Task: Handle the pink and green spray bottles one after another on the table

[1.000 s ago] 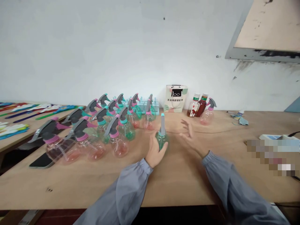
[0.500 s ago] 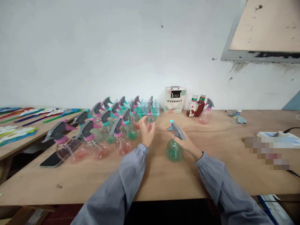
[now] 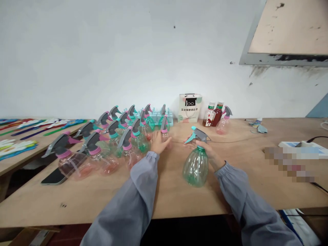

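My right hand [image 3: 210,152] is closed around the neck of a green spray bottle [image 3: 195,169], behind it. This bottle has a grey and turquoise trigger head and stands slightly tilted over the wooden table. My left hand [image 3: 160,143] is wrapped around the body of a pink spray bottle [image 3: 164,135], fingers on its left and thumb on its right. The palm hides the lower part of this bottle. Just left of that hand stands a group of pink and green spray bottles, among them a green one [image 3: 140,141] and a pink one [image 3: 130,157].
A phone [image 3: 53,177] lies by the front left bottles. Along the wall stand a turquoise rack [image 3: 155,118], a paper bag [image 3: 189,108], two drink bottles [image 3: 217,114] and another pink spray bottle [image 3: 222,125]. A white power strip [image 3: 287,147] with a cable lies at right.
My left hand has closed on the pink spray bottle, which has shifted slightly toward me. My right hand has turned and tilted the green spray bottle, bringing it a little closer.
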A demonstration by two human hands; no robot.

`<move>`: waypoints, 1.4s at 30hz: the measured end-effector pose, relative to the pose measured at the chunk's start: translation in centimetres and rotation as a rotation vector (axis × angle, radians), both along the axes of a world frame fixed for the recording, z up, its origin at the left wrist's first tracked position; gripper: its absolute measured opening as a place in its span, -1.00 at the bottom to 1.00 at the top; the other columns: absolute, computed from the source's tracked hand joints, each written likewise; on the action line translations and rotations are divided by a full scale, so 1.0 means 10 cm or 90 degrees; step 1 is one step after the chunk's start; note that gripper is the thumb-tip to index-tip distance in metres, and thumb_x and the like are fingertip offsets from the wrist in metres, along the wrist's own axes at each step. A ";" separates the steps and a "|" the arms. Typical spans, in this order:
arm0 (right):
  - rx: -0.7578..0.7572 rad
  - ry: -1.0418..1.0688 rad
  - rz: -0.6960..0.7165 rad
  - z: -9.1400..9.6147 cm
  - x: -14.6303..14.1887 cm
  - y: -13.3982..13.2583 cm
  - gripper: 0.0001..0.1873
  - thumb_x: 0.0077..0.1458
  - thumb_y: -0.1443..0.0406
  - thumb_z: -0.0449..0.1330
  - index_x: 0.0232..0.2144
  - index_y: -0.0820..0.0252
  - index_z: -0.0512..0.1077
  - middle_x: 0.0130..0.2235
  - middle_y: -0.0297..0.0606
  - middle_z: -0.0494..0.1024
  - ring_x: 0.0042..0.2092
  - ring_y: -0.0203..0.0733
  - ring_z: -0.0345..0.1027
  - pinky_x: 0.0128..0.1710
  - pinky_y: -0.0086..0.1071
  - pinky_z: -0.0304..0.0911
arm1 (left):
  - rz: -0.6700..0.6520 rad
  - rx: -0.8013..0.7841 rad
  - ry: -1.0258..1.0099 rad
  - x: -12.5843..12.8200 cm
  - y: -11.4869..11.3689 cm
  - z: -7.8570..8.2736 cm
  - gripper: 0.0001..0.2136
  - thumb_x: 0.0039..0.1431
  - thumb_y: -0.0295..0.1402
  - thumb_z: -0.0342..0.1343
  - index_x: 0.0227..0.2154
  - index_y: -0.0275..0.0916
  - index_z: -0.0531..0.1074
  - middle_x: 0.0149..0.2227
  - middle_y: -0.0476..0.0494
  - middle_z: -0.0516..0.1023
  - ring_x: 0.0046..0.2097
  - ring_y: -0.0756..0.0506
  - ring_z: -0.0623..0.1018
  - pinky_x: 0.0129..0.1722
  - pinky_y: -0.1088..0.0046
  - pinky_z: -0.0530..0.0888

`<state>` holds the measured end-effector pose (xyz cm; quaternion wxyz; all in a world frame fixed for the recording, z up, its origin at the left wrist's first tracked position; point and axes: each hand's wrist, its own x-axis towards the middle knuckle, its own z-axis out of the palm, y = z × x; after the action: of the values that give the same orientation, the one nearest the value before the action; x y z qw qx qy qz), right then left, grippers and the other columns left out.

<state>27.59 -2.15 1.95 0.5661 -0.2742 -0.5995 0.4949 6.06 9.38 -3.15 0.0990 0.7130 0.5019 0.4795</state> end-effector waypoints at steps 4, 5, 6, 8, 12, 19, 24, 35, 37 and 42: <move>-0.035 0.032 0.039 0.12 -0.15 -0.07 -0.50 -0.05 -0.06 0.27 -0.11 0.05 0.51 -0.17 -0.19 0.65 0.00 0.07 0.52 0.06 0.01 0.41 | -0.042 0.024 0.030 -0.17 -0.41 -0.07 -0.45 0.08 -0.10 0.25 0.08 -0.21 0.31 0.03 -0.31 0.45 0.18 -0.32 0.44 0.18 0.04 0.35; -0.046 0.037 0.030 0.13 -0.19 -0.07 -0.54 -0.07 -0.01 0.28 -0.14 0.05 0.52 -0.18 -0.21 0.65 0.00 0.06 0.52 0.04 -0.02 0.42 | -0.049 0.031 0.024 -0.20 -0.49 -0.09 -0.45 0.08 -0.11 0.25 0.09 -0.21 0.30 0.02 -0.31 0.44 0.16 -0.31 0.45 0.17 0.05 0.36; -0.059 0.042 0.017 0.13 -0.23 -0.07 -0.59 -0.10 0.05 0.29 -0.18 0.06 0.53 -0.19 -0.22 0.66 -0.02 0.05 0.52 0.02 -0.06 0.43 | -0.056 0.038 0.016 -0.21 -0.55 -0.10 -0.45 0.09 -0.12 0.24 0.10 -0.22 0.29 0.02 -0.31 0.44 0.14 -0.30 0.46 0.16 0.07 0.37; -0.079 0.046 -0.022 0.11 -0.28 -0.06 -0.72 -0.13 0.15 0.27 -0.30 0.07 0.54 -0.26 -0.26 0.65 -0.09 -0.01 0.52 -0.05 -0.15 0.44 | -0.063 0.048 0.008 -0.21 -0.63 -0.11 -0.47 0.10 -0.13 0.23 0.10 -0.22 0.29 0.01 -0.31 0.44 0.12 -0.28 0.47 0.15 0.08 0.39; -0.058 0.046 -0.137 0.06 -0.27 -0.04 -0.93 -0.21 0.28 0.21 -0.53 0.09 0.46 -0.46 -0.37 0.54 -0.35 -0.20 0.42 -0.23 -0.31 0.36 | -0.066 0.051 0.020 -0.19 -0.70 -0.08 -0.49 0.08 -0.14 0.24 0.07 -0.20 0.31 -0.03 -0.28 0.47 0.10 -0.29 0.48 0.14 0.07 0.40; -0.051 -0.001 -0.079 0.08 -0.22 -0.09 -0.75 -0.20 0.24 0.19 -0.35 0.06 0.49 -0.29 -0.27 0.64 -0.11 -0.01 0.49 -0.07 -0.18 0.30 | -0.101 0.024 0.030 -0.23 -0.70 -0.02 -0.51 0.08 -0.14 0.25 0.04 -0.19 0.33 -0.01 -0.26 0.49 0.14 -0.29 0.48 0.16 0.08 0.39; -0.043 0.029 -0.136 0.06 -0.19 -0.07 -0.87 -0.26 0.26 0.17 -0.50 0.05 0.43 -0.43 -0.32 0.58 -0.25 -0.06 0.47 -0.13 -0.19 0.32 | -0.090 0.019 0.026 -0.22 -0.71 -0.04 -0.49 0.08 -0.15 0.25 0.06 -0.20 0.32 -0.01 -0.26 0.49 0.14 -0.29 0.48 0.17 0.06 0.38; -0.016 -0.009 -0.097 0.08 -0.24 -0.16 -0.79 -0.06 0.15 0.22 -0.31 0.02 0.51 -0.28 -0.26 0.65 -0.07 -0.03 0.51 -0.05 -0.16 0.34 | -0.095 0.026 0.026 -0.22 -0.72 -0.03 -0.53 0.09 -0.15 0.25 0.03 -0.18 0.33 -0.02 -0.25 0.49 0.15 -0.30 0.47 0.18 0.07 0.37; -0.012 -0.002 -0.089 0.08 -0.21 -0.17 -0.82 -0.10 0.14 0.21 -0.40 0.03 0.49 -0.37 -0.28 0.61 -0.16 -0.03 0.50 -0.10 -0.17 0.34 | -0.100 0.025 0.028 -0.22 -0.73 -0.02 -0.53 0.09 -0.15 0.25 0.02 -0.19 0.33 -0.02 -0.26 0.49 0.17 -0.30 0.46 0.19 0.07 0.36; 0.010 0.011 -0.142 0.15 -0.16 -0.18 -0.87 -0.19 0.14 0.19 -0.58 0.02 0.39 -0.52 -0.28 0.45 -0.30 0.00 0.45 -0.18 -0.11 0.32 | -0.096 0.020 0.029 -0.22 -0.74 -0.01 -0.53 0.10 -0.15 0.24 0.03 -0.19 0.32 -0.01 -0.26 0.49 0.17 -0.30 0.46 0.19 0.07 0.36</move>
<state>25.94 -3.99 3.44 0.6251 -0.3305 -0.5644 0.4260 3.87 2.01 -3.22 0.1125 0.7610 0.4412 0.4621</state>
